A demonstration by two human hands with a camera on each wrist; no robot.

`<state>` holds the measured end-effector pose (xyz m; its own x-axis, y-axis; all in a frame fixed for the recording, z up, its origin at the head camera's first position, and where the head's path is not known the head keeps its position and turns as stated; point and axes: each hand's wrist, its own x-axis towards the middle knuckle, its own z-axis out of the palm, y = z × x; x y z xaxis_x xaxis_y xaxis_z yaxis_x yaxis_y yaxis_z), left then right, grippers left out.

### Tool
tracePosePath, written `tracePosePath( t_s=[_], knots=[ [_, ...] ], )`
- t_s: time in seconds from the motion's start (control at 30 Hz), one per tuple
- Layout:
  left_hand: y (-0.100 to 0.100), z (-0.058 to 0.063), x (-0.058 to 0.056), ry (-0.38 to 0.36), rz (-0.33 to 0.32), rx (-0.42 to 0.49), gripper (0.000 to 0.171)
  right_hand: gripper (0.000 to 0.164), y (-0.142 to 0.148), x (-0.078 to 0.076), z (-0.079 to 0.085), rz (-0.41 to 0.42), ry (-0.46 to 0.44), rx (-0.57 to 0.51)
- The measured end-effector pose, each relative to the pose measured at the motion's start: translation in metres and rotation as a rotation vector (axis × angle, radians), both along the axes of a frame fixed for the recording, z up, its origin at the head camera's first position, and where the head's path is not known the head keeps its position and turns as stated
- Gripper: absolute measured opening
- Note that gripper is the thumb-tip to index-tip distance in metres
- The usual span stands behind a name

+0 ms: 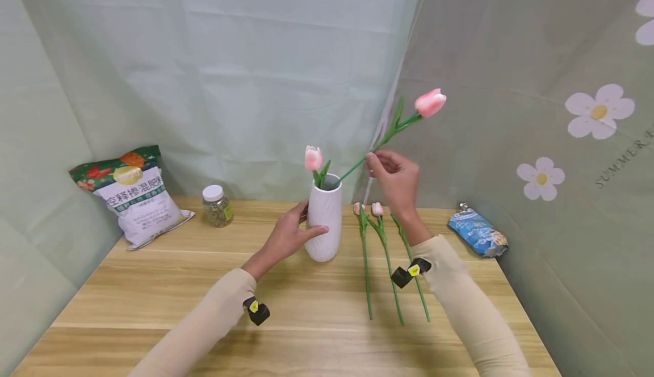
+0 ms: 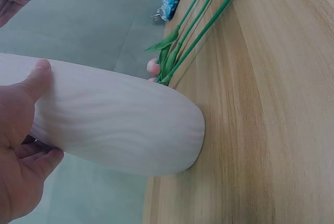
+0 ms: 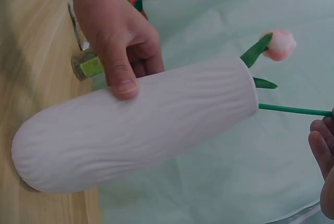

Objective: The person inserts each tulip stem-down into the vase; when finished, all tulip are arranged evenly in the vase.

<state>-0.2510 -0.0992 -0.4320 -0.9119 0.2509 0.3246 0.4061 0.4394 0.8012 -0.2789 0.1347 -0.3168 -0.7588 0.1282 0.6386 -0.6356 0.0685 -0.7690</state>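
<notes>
A white ridged vase (image 1: 325,223) stands upright on the wooden table. My left hand (image 1: 288,232) grips its side, thumb across the front, as the left wrist view also shows around the vase (image 2: 120,119). One pink tulip (image 1: 313,159) stands in the vase, its bloom and leaves above the rim. My right hand (image 1: 397,181) pinches the green stem of a second pink tulip (image 1: 430,103), which slants up to the right. In the right wrist view that stem (image 3: 292,110) reaches the vase mouth; its lower end is hidden inside.
Several tulips (image 1: 365,263) lie on the table (image 1: 286,331) right of the vase, one bloom hidden by the right arm. A blue packet (image 1: 477,232) lies at the right edge. A white-capped jar (image 1: 217,206) and a fertiliser bag (image 1: 135,198) stand back left, before a curtain.
</notes>
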Motion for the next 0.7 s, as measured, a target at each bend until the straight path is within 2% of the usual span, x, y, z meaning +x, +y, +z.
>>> tracePosePath(
  t_s=[0.17,0.3,0.4,0.5,0.7],
  knots=[
    [0.0,0.001,0.001,-0.005,-0.002,0.001,0.08,0.018,-0.009,0.008,0.0,0.01,-0.081,-0.002],
    [0.0,0.001,0.0,-0.005,-0.004,0.001,0.08,0.017,-0.017,0.018,0.003,0.011,-0.083,0.056],
    [-0.001,0.0,-0.001,-0.001,-0.006,0.004,0.079,0.018,-0.019,0.016,-0.004,0.003,-0.079,0.118],
    [-0.001,-0.001,-0.001,0.001,-0.008,0.006,0.079,0.02,-0.019,0.007,-0.017,-0.004,-0.084,0.16],
    [-0.001,0.0,-0.001,0.003,-0.012,0.008,0.079,0.022,-0.021,0.0,-0.03,0.022,-0.11,0.173]
  ],
)
